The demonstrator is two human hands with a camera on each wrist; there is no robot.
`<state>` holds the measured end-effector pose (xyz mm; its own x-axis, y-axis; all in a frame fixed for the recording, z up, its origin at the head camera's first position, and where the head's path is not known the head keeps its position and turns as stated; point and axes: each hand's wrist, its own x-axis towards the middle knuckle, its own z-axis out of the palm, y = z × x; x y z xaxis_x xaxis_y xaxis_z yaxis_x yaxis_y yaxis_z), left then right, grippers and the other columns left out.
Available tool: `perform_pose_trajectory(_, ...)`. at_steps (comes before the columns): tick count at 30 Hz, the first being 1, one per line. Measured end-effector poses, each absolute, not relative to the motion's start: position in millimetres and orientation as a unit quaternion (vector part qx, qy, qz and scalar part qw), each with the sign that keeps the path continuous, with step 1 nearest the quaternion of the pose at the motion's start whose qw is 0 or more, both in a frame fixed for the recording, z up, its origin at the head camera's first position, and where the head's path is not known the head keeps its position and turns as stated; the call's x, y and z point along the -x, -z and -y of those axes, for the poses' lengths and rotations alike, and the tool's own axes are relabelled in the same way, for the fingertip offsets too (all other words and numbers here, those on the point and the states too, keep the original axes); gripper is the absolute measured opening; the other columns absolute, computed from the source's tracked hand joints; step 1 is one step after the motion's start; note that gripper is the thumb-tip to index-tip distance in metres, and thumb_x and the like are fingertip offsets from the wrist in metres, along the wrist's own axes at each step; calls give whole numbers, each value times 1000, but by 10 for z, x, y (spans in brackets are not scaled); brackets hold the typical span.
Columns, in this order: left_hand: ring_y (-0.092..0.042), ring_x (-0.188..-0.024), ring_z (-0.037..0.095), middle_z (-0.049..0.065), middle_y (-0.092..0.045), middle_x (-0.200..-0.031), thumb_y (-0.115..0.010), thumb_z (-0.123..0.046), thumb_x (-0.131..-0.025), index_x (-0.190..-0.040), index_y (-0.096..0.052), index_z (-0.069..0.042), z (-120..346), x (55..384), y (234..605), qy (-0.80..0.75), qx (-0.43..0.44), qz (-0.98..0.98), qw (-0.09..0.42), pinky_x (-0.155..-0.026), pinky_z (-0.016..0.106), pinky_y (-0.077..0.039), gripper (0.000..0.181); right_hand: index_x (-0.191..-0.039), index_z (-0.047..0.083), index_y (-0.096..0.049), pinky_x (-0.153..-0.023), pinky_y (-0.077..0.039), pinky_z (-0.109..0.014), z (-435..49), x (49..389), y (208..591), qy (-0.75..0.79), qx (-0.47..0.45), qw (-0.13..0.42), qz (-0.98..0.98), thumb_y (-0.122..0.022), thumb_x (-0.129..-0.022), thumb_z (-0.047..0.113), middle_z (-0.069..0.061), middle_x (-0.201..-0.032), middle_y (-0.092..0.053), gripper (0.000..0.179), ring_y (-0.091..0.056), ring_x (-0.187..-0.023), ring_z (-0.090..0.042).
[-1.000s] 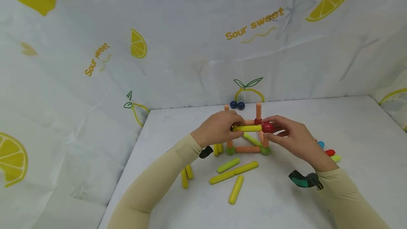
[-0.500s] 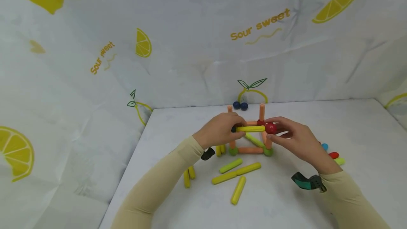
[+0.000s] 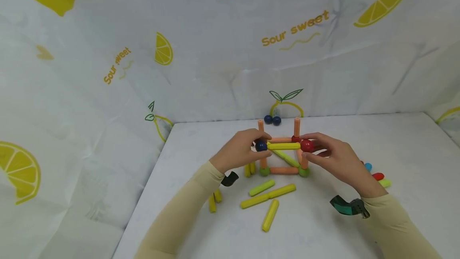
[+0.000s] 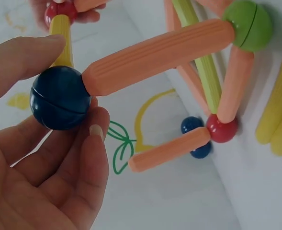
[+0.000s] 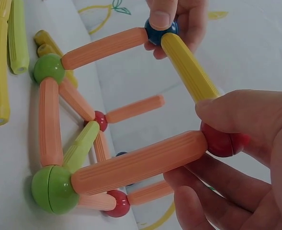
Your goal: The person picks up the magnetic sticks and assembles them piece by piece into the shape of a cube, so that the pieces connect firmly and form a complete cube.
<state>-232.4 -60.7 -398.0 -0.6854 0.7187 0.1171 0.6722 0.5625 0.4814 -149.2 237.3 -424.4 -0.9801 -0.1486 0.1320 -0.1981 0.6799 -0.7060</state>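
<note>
A frame of magnetic rods and balls stands on the table, with green balls [image 3: 304, 171] at its front corners and salmon rods [image 5: 141, 160] rising from them. Across the top front runs a yellow rod [image 3: 284, 146] between a dark blue ball [image 4: 60, 98] and a red ball [image 3: 307, 146]. My left hand [image 3: 235, 151] pinches the blue ball, thumb on top and fingers beneath. At the other end, my right hand [image 3: 332, 159] holds the red ball between thumb and fingers. Both balls sit at the upper ends of salmon rods. Two rear salmon rods [image 3: 297, 126] stick up with bare tops.
Several loose yellow rods [image 3: 270, 215] lie in front and to the left of the frame, with a lime rod [image 3: 261, 187] among them. Two blue balls [image 3: 276, 120] rest by the back edge. Red, blue and lime pieces [image 3: 378, 176] lie beyond my right wrist.
My left hand has slid left along the yellow rod, so the blue ball now shows between its thumb and fingers. My right hand keeps its grip on the red ball. The head view has shifted slightly.
</note>
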Motion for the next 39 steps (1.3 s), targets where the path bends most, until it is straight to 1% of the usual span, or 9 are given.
perform_pose_trajectory(7, -69, -110, 9, -10, -71, -130, -82, -39, -98, -148, -62, -19, 805, 2258, 4139, -349, -349, -869, 46, -95, 28, -60, 58, -151, 17, -59, -86, -57, -23, -2335, 1508, 4264, -387, -91, 23, 917, -77, -101, 40, -15, -129, -76, 58, -74, -113, -34)
perform_pose_trajectory(14, -71, -116, 22, -2, -72, -129, -84, -37, -96, -152, -59, -17, 1005, 2166, 4227, -377, -314, -870, 56, -98, 29, -59, 65, -155, 14, -54, -85, -57, -14, -2421, 1513, 4282, -385, -87, 11, 919, -81, -99, 37, -17, -133, -75, 66, -73, -119, -37)
perform_pose_trajectory(20, -70, -116, 25, 8, -73, -132, -81, -35, -99, -146, -64, -15, 1189, 2170, 4300, -315, -311, -892, 88, -99, 34, -58, 54, -158, 10, -49, -85, -61, -25, -2690, 1460, 4281, -363, -62, -3, 930, -80, -99, 41, -23, -135, -72, 73, -71, -122, -43)
perform_pose_trajectory(23, -70, -117, 28, 9, -74, -131, -80, -34, -100, -144, -66, -13, 1321, 2174, 4375, -295, -303, -900, 103, -101, 37, -58, 51, -157, 9, -50, -84, -60, -26, -2815, 1420, 4314, -343, -48, -7, 938, -78, -99, 45, -24, -136, -72, 74, -70, -122, -44)
perform_pose_trajectory(25, -70, -116, 27, 9, -74, -129, -79, -32, -100, -142, -68, -12, 1419, 2162, 4422, -289, -297, -903, 112, -102, 39, -58, 48, -156, 9, -51, -81, -56, -19, -2886, 1386, 4353, -330, -41, -13, 943, -78, -99, 47, -23, -136, -72, 73, -70, -122, -44)
perform_pose_trajectory(30, -68, -118, 21, 2, -75, -127, -79, -29, -100, -138, -72, -15, 1706, 2093, 4537, -280, -278, -907, 144, -104, 41, -57, 41, -151, 9, -56, -76, -53, -15, -3036, 1297, 4456, -312, -37, -27, 949, -78, -99, 47, -21, -133, -74, 68, -70, -119, -42)
perform_pose_trajectory(33, -68, -120, 17, -4, -76, -127, -79, -24, -100, -135, -74, -18, 1899, 2039, 4591, -271, -271, -910, 160, -106, 40, -56, 36, -147, 12, -61, -75, -54, -16, -3137, 1247, 4505, -298, -36, -23, 953, -78, -100, 46, -16, -129, -76, 61, -72, -113, -30)
perform_pose_trajectory(36, -68, -119, 14, -9, -76, -124, -78, -18, -98, -127, -79, -20, 2062, 1985, 4622, -257, -280, -910, 164, -106, 39, -55, 29, -144, 13, -64, -74, -54, -17, -3250, 1192, 4546, -287, -31, -22, 957, -79, -99, 44, -13, -126, -77, 56, -70, -102, -6)
perform_pose_trajectory(39, -66, -118, 14, -12, -76, -120, -79, -14, -96, -119, -82, -21, 2162, 1940, 4630, -241, -302, -907, 165, -106, 38, -54, 24, -139, 11, -68, -71, -55, -16, -3375, 1115, 4588, -275, -23, -23, 961, -81, -98, 40, -12, -121, -78, 52, -58, -89, 14)
